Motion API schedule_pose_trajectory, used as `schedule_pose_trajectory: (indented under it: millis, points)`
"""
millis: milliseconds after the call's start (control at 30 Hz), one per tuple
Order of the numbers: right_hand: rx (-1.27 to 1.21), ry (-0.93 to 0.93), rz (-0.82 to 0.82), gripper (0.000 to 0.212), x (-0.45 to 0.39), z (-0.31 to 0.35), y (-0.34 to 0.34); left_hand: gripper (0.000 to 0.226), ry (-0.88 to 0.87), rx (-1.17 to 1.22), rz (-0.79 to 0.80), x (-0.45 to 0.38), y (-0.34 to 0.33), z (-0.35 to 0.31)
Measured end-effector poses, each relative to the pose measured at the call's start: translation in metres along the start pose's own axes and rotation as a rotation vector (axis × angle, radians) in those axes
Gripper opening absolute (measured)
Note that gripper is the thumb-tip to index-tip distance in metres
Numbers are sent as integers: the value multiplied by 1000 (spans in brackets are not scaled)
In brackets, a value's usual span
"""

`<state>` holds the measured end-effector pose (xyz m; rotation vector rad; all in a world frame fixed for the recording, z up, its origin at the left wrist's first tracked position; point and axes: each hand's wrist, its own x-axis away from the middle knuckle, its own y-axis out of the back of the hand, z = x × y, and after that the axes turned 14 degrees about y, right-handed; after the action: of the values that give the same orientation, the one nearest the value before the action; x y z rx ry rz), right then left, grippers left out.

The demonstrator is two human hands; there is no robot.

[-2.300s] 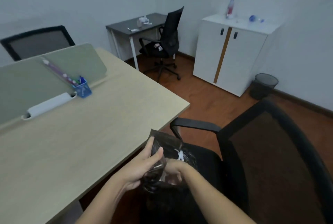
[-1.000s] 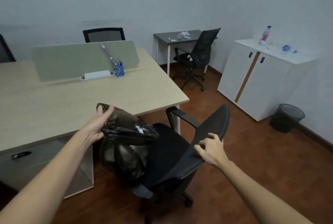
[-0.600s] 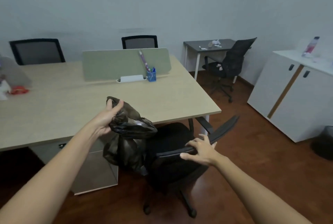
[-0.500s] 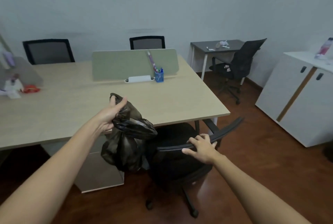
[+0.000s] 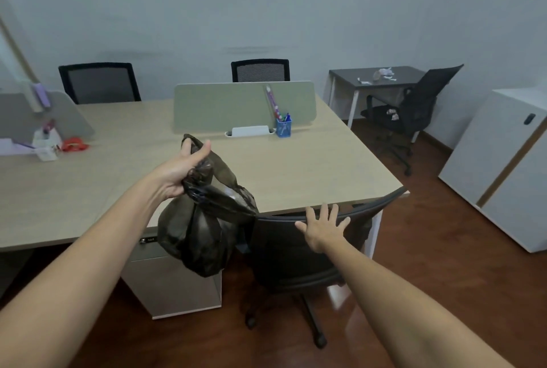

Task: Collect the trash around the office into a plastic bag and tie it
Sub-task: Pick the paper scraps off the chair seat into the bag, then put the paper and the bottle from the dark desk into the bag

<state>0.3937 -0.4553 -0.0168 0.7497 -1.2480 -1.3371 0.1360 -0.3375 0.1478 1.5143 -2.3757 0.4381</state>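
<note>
My left hand (image 5: 179, 170) grips the gathered top of a dark plastic bag (image 5: 198, 231), which hangs bulging over the front edge of the wooden desk (image 5: 310, 166). My right hand (image 5: 322, 227) lies flat, fingers spread, on the backrest top of a black office chair (image 5: 296, 252) tucked against the desk. Crumpled paper scraps (image 5: 383, 73) lie on the small grey table (image 5: 414, 79) at the back right. A red wrapper (image 5: 74, 144) lies on the desk at the far left.
A green divider (image 5: 225, 105) and blue pen cup (image 5: 283, 127) stand mid-desk. A drawer pedestal (image 5: 171, 281) sits under the desk. Another black chair (image 5: 414, 110) stands by the grey table, with a white cabinet (image 5: 500, 166) at right. Two chairs stand behind the desk.
I stood back and the view swung left. My right hand left the bag, took the chair's backrest and pushed the chair toward the desk; its fingers now lie spread. My left hand kept the bag.
</note>
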Motion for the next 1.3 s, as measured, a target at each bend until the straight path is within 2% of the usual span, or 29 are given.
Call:
schedule_pose_trajectory:
  millis: [133,233,333,400,500,600,667,767,867,933,967,1100,1200,1300]
  points:
    - [-67,-36,-31,59,-12,24,-3,88,-21,-33,36,8,8,-19]
    - [-290,-39,-50,60,-19,40,3,99,-33,-72,141,12,2,-38]
    - [-575,8,-224,52,-23,53,17,73,-57,-96,171,13,-18,-65]
    - [-867,56,-307,51,-24,59,34,66,-54,-128,199,17,-39,-84]
    - [-1520,-55,-273,45,-23,57,69,48,-70,-137,281,18,-71,-109]
    - [-1692,-76,-305,28,-27,33,84,27,-44,-124,393,9,-99,-125]
    - [-1693,-86,-303,30,-30,9,86,26,-28,-99,472,0,-116,-132]
    - [-1582,-99,-317,37,-31,-42,102,67,8,-86,583,-22,-150,-138]
    - [-1326,-44,-333,41,-23,-121,143,92,-3,-94,552,-57,-205,-146]
    - [-1154,-34,-362,42,-20,-185,175,113,-14,-96,588,-79,-251,-150]
    - [-1076,-40,-386,41,-19,-219,190,114,-13,-90,607,-90,-276,-150]
    - [-720,-109,-457,34,-14,-341,243,95,-52,-70,565,-136,-381,-140]
    - [-740,-195,-578,26,-8,-421,274,98,-30,-50,611,-177,-451,-131]
    - [-890,-331,-745,31,-5,-497,290,98,3,-33,623,-218,-520,-125]
